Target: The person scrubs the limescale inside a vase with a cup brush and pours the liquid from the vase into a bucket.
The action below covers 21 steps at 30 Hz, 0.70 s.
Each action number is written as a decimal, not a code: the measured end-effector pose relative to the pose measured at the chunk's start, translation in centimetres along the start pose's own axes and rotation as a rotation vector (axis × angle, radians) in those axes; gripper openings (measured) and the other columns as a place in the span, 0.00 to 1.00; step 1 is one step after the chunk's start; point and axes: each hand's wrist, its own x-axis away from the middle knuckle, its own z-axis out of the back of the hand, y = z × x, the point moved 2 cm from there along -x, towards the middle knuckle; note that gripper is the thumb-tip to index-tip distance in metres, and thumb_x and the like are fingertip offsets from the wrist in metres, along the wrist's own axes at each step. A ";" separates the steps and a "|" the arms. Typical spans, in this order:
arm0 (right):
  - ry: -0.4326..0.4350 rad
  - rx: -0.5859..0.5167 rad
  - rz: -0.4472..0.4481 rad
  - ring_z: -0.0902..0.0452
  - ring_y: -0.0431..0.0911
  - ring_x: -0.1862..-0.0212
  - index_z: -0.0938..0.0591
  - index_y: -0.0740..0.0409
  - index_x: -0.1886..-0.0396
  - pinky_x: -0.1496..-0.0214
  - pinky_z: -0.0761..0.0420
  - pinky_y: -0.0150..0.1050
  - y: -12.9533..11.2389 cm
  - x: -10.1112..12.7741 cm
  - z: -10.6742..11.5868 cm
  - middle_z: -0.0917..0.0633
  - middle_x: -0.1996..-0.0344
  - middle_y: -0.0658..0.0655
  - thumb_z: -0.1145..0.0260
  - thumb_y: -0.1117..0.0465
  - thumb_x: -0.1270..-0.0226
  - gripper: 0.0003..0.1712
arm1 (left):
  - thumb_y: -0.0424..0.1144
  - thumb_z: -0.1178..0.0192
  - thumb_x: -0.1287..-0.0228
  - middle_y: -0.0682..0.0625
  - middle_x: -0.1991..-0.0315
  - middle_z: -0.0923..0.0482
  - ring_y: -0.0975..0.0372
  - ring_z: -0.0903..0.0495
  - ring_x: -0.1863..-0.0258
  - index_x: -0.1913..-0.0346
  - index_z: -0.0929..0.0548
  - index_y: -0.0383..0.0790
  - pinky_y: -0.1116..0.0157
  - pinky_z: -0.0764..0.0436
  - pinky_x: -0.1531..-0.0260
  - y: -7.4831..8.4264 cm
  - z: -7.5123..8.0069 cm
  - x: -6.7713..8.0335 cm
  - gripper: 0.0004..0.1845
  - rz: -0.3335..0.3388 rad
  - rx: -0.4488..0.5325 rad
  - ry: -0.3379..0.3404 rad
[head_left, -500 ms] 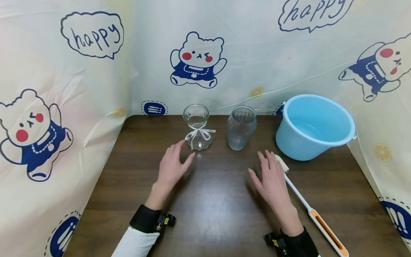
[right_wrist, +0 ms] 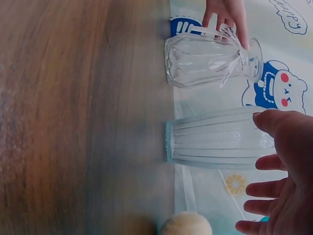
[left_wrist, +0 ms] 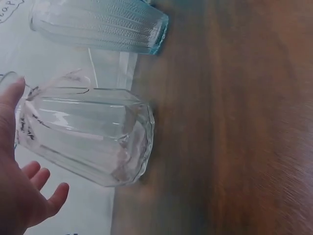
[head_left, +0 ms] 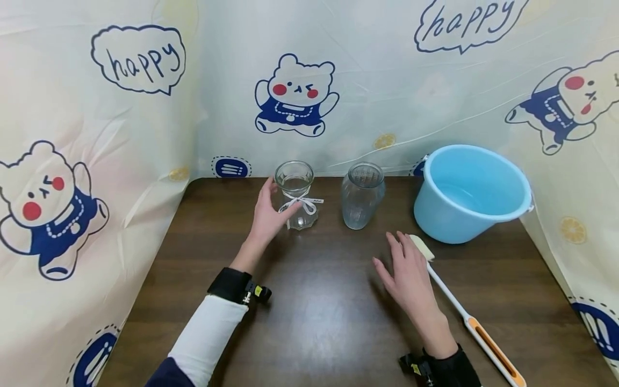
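Brush beside right hand, perhaps touching.

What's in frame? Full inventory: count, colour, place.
clear vase: 1, clear glass with white ribbon bow at neck, upright at table's back centre-left
ribbed jar: 1, pale blue-tinted glass, upright, right of the clear vase
basin: 1, light blue plastic, back right of table
bottle brush: 1, white handle with orange grip and cream sponge tip, lying right of the right hand
table: 1, dark brown wood
curtain: cream, blue bear and "happy" print, around the table
left hand: 1, fingers around the clear vase's neck, grip not closed
right hand: 1, open, flat over the table beside the brush tip
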 end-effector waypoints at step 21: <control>0.010 0.012 -0.001 0.36 0.72 0.27 0.26 0.69 0.31 0.31 0.33 0.71 0.7 0.3 0.2 0.26 0.33 0.76 0.28 0.55 0.30 0.34 | 0.51 0.21 0.46 0.43 0.32 0.27 0.50 0.28 0.33 0.25 0.36 0.43 0.47 0.29 0.32 0.1 -2.2 -1.3 0.49 0.014 0.061 0.001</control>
